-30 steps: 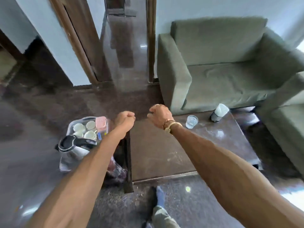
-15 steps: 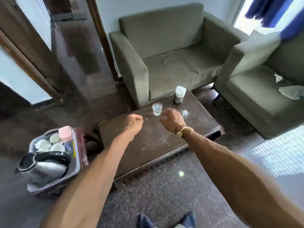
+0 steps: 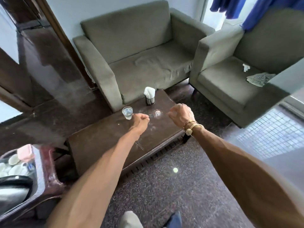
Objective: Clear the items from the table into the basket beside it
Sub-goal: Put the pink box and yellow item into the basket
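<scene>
A dark wooden coffee table [image 3: 98,145] stands in front of me. On its far side are a clear glass of water [image 3: 127,112], a second small clear glass object [image 3: 157,113] and a dark holder of white napkins [image 3: 149,96]. My left hand [image 3: 140,120] is a closed fist holding nothing, just right of the water glass. My right hand [image 3: 181,115] hovers past the small glass object with its fingers loosely curled and nothing in it. The basket [image 3: 38,181] is at the lower left beside the table, holding white cups [image 3: 14,165], a pink item [image 3: 25,153] and a steel kettle [image 3: 13,190].
A grey-green sofa [image 3: 139,63] stands right behind the table and a matching armchair [image 3: 230,83] to the right, with a cloth [image 3: 259,79] on its seat. Speckled dark floor lies between me and the table. A doorway opens at the back left.
The view swung right, so the basket slid to the lower left corner. Both hands moved out over the table toward the glasses, and the right hand's fingers loosened.
</scene>
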A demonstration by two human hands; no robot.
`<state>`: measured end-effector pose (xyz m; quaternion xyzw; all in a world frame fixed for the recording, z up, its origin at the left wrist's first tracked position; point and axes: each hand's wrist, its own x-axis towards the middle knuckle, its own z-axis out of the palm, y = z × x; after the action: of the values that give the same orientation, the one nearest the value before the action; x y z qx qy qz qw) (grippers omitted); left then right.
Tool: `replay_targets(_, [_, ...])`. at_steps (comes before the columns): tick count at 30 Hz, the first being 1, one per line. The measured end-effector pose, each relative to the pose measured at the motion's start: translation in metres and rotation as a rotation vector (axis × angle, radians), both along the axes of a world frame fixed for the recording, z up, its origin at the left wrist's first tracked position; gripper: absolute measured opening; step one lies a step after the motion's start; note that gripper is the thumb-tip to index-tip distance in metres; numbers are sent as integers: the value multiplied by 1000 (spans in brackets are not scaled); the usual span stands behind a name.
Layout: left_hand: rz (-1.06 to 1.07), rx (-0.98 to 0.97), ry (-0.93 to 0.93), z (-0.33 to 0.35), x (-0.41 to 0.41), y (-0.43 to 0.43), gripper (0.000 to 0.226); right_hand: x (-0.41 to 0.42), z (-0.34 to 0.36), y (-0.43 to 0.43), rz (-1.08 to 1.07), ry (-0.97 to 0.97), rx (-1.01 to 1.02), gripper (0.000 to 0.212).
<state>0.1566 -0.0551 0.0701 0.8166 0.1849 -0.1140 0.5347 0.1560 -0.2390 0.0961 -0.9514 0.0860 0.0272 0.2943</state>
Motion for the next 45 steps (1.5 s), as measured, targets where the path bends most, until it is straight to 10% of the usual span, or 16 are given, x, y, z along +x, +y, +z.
replay_targets(19, [-239, -17, 134, -38, 118, -112, 18, 94, -31, -100, -184, 153, 29, 30])
replay_targets(33, [26, -25, 243, -89, 169, -36, 15, 187, -83, -22, 105, 329, -11, 24])
replay_targets(45, [461, -48, 346, -155, 171, 46, 33, 265, -164, 70, 498, 494, -89, 61])
